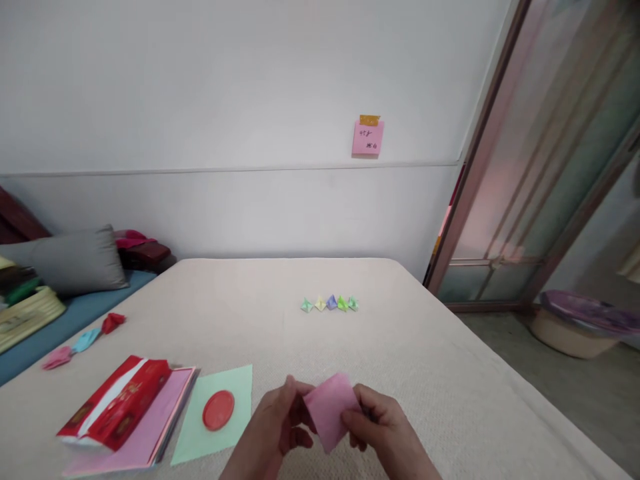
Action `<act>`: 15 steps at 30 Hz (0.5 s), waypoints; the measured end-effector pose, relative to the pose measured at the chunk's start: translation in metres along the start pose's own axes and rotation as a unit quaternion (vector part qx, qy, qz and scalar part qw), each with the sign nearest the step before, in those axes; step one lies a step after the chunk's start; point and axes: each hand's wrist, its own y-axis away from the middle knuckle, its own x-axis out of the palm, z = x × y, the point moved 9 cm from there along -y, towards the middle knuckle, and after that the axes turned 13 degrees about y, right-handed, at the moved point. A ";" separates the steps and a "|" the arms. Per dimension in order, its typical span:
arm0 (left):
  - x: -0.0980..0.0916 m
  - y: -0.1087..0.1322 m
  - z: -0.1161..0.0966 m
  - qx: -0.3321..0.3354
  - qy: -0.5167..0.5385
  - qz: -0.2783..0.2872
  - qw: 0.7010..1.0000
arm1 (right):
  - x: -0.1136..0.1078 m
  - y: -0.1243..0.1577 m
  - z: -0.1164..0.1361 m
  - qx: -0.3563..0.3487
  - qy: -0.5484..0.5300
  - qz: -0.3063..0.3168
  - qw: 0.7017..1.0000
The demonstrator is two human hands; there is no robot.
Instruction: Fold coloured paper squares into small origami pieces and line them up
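A small piece of pink paper point(332, 412), roughly square and apparently folded, is held up above the near part of the covered table. My right hand point(383, 423) pinches its right edge, with the thumb lying across the front face. On the other side, my left hand point(280, 420) has its fingertips at the paper's left edge, partly hidden behind it. The lower fingers of that hand curl below the sheet. Farther back on the table, a row of several small folded paper shapes point(331, 303) stands in green, yellow and purple.
To the left, a red tissue pack point(120, 400) lies on a stack of coloured paper point(165, 427). Beside it, a round red lid point(219, 410) rests on a light green sheet point(200, 443). Folded cloth-like pieces point(86, 340) lie near the left edge. A pink note point(368, 140) hangs on the wall.
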 end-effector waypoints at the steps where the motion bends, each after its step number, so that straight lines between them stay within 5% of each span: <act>1: 0.000 0.000 -0.001 0.004 -0.031 0.006 0.999 | 0.002 0.000 -0.001 0.007 0.001 0.009 1.000; 9: -0.001 -0.001 0.002 0.051 -0.097 -0.015 0.994 | 0.001 0.004 0.000 0.033 0.002 0.015 0.999; 15: 0.008 0.009 -0.018 0.125 -0.054 0.016 0.991 | -0.008 0.008 0.017 -0.064 -0.068 0.019 0.995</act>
